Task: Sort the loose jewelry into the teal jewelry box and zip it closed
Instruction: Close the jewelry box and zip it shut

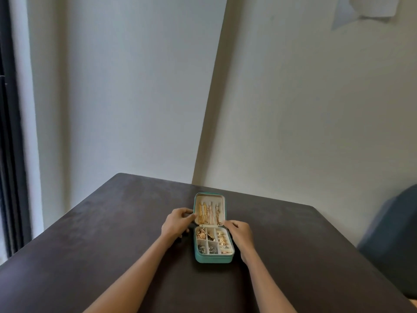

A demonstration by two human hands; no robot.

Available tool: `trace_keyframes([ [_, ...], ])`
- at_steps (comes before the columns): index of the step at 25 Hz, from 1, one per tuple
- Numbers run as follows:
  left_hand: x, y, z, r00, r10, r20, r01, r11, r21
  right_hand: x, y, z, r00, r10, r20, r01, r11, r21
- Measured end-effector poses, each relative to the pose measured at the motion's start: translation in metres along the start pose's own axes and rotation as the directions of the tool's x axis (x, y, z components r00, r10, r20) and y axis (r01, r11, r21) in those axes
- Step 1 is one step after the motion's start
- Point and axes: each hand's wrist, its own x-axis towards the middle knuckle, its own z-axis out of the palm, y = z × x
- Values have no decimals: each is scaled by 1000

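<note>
The teal jewelry box point(213, 258) lies open on the dark table point(112, 222). Its lid point(209, 195) stands up at the far side, with gold chains point(208, 213) hanging against the cream lining. The base is split into small compartments that hold gold and silver pieces point(222, 241). My left hand point(177, 223) pinches the lid's left edge with curled fingers. My right hand point(240, 233) holds the right side of the box near the hinge, fingers curled on the lid's lower right corner.
A small dark object point(183, 236) lies on the table just under my left hand. A blue chair point(392, 240) stands at the table's right edge. Walls rise close behind the table, and a dark window frame point(9, 154) runs down the left.
</note>
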Motion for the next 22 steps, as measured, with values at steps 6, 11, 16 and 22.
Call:
trace_keyframes([
  [6, 23, 5, 33, 994, 110, -15, -109, 993, 45, 16, 12, -28, 997, -40, -60, 43, 998, 54],
  [11, 17, 4, 37, 978, 209, 14, -206, 970, -126, 12, 16, -30, 991, -112, -70, 119, 988, 100],
  [16, -6, 6, 27, 964, 260, 56, -243, 947, -211, -1, 15, -31, 985, -113, -128, 127, 986, 104],
  [22, -23, 7, 26, 965, 260, 41, -245, 944, -220, -23, 16, -34, 973, -109, -202, 146, 973, 177],
])
